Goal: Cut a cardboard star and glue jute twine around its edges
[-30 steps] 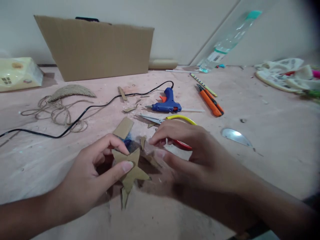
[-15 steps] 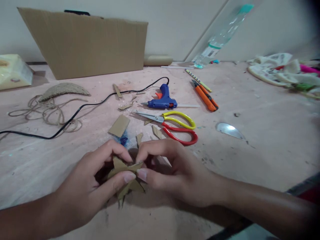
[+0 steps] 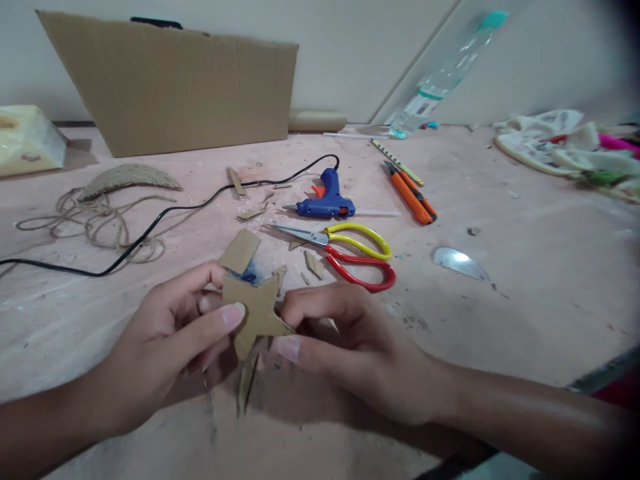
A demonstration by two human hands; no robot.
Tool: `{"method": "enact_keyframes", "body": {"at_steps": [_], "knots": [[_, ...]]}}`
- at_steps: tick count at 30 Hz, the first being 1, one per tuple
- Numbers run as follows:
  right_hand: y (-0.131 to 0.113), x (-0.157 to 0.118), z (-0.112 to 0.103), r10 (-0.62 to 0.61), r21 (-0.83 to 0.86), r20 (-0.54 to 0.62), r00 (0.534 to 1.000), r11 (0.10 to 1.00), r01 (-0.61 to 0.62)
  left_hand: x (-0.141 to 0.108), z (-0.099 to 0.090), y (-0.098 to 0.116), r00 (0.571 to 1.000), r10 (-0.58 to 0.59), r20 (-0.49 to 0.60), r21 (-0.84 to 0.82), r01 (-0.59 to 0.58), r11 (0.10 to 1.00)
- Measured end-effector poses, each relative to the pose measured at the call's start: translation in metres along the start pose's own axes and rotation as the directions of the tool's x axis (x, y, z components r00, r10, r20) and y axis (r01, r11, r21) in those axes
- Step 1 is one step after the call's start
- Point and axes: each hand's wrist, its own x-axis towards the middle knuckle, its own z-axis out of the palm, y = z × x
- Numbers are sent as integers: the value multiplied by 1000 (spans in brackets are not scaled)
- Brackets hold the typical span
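The left hand (image 3: 173,327) pinches the star (image 3: 257,311), while the right hand (image 3: 357,353) curls slightly parted around one tip, its grip unclear.

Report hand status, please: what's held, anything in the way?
Left hand holding star. Right hand at star's right tip, grip unclear. Scissors just beyond right hand, not blocking star.

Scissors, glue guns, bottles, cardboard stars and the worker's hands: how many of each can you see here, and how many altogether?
Left hand and right hand: 2
Cardboard star: 1
Scissors: 1 pair
Glue gun: 1
Bottle: 1
Total: 6, counting the scissors as one
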Motion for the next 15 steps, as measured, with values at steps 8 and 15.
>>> {"method": "enact_keyframes", "body": {"at_steps": [8, 15], "knots": [[0, 1, 0, 61, -70, 62, 996, 996, -57, 4, 2, 6, 988, 103, -115, 230, -75, 970], [-2, 1, 1, 39, -66, 32, 999, 997, -37, 4, -1, 0, 991, 65, -117, 149, -47, 988]]}}
